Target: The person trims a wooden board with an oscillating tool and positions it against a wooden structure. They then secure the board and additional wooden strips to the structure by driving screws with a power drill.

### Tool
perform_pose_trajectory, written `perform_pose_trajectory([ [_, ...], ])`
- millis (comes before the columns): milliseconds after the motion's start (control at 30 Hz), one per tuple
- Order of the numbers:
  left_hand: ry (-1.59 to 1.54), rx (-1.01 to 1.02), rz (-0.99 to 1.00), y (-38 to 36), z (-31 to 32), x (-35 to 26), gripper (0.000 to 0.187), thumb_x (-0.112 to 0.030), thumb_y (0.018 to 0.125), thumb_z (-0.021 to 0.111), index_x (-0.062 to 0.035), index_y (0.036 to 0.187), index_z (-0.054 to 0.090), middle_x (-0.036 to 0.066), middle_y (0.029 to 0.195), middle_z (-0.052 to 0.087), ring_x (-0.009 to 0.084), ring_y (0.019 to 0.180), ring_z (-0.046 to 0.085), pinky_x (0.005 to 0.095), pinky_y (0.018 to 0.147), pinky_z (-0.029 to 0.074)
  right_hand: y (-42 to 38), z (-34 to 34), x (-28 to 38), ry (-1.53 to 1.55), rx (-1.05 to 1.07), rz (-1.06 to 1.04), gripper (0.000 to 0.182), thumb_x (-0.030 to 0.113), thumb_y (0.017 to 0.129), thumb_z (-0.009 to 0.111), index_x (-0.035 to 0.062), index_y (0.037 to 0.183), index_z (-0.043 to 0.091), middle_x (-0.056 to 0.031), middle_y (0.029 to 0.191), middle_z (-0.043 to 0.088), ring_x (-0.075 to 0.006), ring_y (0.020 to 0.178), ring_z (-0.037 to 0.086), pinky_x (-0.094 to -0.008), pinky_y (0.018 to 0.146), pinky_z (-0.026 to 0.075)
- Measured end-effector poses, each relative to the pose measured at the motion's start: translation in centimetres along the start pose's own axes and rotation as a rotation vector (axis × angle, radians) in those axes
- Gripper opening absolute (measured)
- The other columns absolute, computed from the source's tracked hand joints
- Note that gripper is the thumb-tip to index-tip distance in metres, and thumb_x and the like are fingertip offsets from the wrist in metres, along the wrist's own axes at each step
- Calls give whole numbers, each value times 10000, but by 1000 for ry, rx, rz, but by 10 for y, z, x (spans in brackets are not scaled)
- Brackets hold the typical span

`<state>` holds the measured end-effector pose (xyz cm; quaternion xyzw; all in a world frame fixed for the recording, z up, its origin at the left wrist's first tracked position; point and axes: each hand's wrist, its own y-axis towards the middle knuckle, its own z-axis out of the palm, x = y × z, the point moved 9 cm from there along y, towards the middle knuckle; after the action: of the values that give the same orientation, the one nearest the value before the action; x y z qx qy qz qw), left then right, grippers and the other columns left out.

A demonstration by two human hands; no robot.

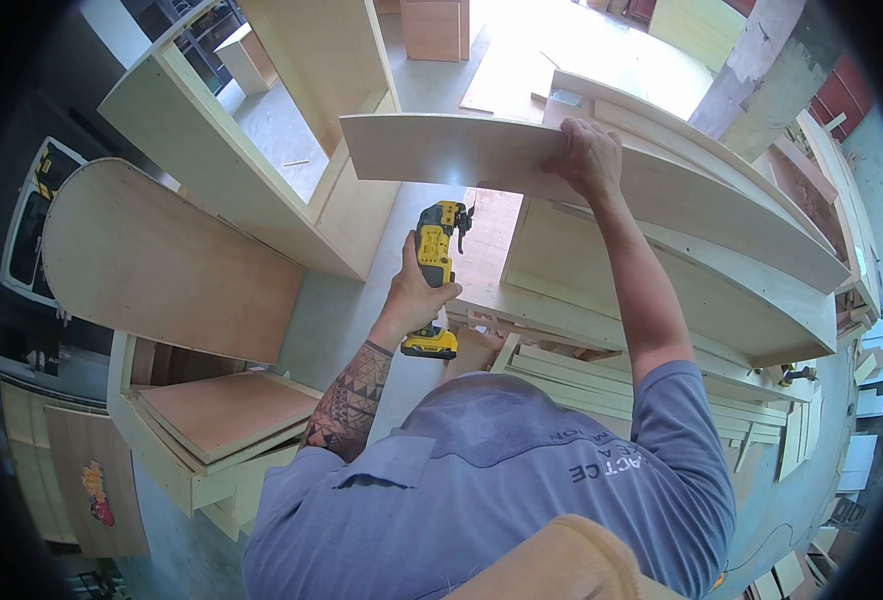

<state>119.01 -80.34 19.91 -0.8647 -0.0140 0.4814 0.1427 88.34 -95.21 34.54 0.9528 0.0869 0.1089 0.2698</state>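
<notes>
My left hand [413, 295] is wrapped around a yellow and black cordless oscillating multi-tool [434, 250]. The tool stands roughly upright in my grip, its head and blade at the top and its battery at the bottom. With fingers over the upper edge, my right hand [586, 158] grips a long, thin wooden board [431, 150]. That board runs from the upper middle towards the right, and its left end sticks out past my hand. Between the tool's head and the board's lower edge there is a small gap in view.
A tall wooden frame [241, 160] stands at the upper left. A round-ended panel [151, 260] leans below it, over an open box [201, 495] holding loose panels. Beneath the held board is a wooden cabinet [651, 280], with stacked strips [601, 385] nearer me.
</notes>
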Motion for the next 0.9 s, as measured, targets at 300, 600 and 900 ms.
perform_pose_trajectory([
  [300,-8,11,0,-9,-9,-20,1231,-275,860,861,0,1707,12,255,1221,716,320,943,783,382,802,653,1,1,0,-20,3,-13,544,447,612,984,157,961,684,-43,958,747,-280,986,701,-459,882,444],
  [600,-8,6,27,7,-8,-2,1225,-291,852,880,17,1698,50,286,1356,658,366,1178,731,418,1009,600,6,5,1,-45,63,16,543,473,620,985,166,965,701,-44,905,751,-274,999,709,-458,888,446],
  [900,-15,14,45,8,-11,-3,1207,-288,853,876,12,1697,67,282,1393,638,367,1232,708,424,1056,573,9,6,4,-43,69,10,556,483,611,976,163,940,662,-50,912,738,-287,978,699,-467,852,425],
])
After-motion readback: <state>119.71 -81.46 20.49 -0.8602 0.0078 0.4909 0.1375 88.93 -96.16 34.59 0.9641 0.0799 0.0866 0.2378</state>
